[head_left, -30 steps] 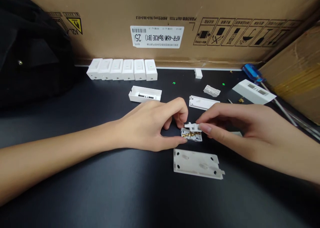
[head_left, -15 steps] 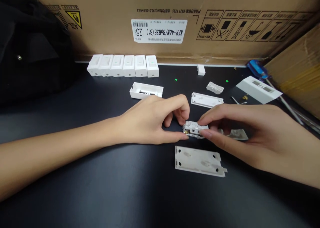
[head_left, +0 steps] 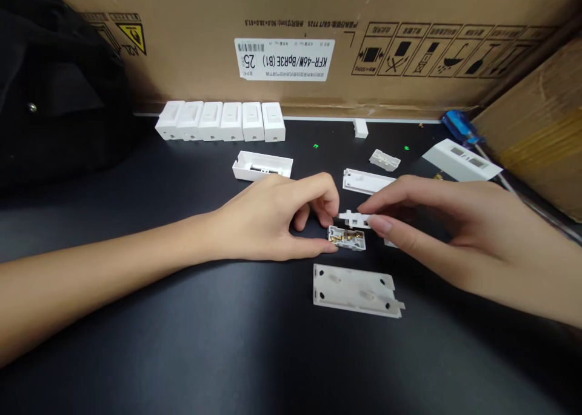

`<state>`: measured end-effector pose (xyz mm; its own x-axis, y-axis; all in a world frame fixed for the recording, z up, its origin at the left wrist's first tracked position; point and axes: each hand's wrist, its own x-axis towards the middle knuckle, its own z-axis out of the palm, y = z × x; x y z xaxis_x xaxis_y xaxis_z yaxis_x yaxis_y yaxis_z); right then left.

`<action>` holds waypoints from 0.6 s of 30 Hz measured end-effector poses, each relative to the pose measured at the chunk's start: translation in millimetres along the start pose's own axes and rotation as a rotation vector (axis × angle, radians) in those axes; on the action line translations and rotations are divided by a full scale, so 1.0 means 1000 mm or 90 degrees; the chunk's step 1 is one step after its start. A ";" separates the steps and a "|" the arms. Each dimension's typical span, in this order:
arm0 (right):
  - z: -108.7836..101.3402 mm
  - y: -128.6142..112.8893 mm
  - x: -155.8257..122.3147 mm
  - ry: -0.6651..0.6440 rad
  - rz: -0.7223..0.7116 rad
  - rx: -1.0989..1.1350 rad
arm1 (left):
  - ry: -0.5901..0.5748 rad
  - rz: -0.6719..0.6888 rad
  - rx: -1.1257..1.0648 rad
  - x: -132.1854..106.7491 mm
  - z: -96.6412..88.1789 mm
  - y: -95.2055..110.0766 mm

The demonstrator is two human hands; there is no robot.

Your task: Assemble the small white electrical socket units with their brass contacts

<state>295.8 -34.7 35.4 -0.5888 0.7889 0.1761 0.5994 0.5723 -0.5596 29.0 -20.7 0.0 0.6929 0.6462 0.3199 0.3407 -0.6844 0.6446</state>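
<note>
A small white switch base with brass contacts inside lies on the dark table. My left hand grips its left end between thumb and curled fingers. Just above it, my right hand pinches a white plastic cover piece between thumb and forefinger, apart from the base. In front of both hands lies a flat white back plate with screw holes. Behind my left hand sits an open white housing, partly covered by the hand. A second back plate is behind my right hand.
Several white switches stand in a row before a large cardboard box. A small white block, a white clip-like part, a slotted white cover and a blue screwdriver lie at the back right. A black bag is at left.
My right hand has lifted the white cover piece off the switch base, baring the brass contacts. My left hand has kept its hold on the base.
</note>
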 end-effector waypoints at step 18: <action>-0.032 0.007 0.016 0.056 0.027 -0.183 | -0.032 -0.045 0.027 0.002 -0.001 0.003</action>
<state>307.8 -11.0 60.8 -0.5185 0.8223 0.2345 0.7583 0.5689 -0.3183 30.8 -21.2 3.1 0.6970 0.6760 0.2390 0.4151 -0.6523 0.6342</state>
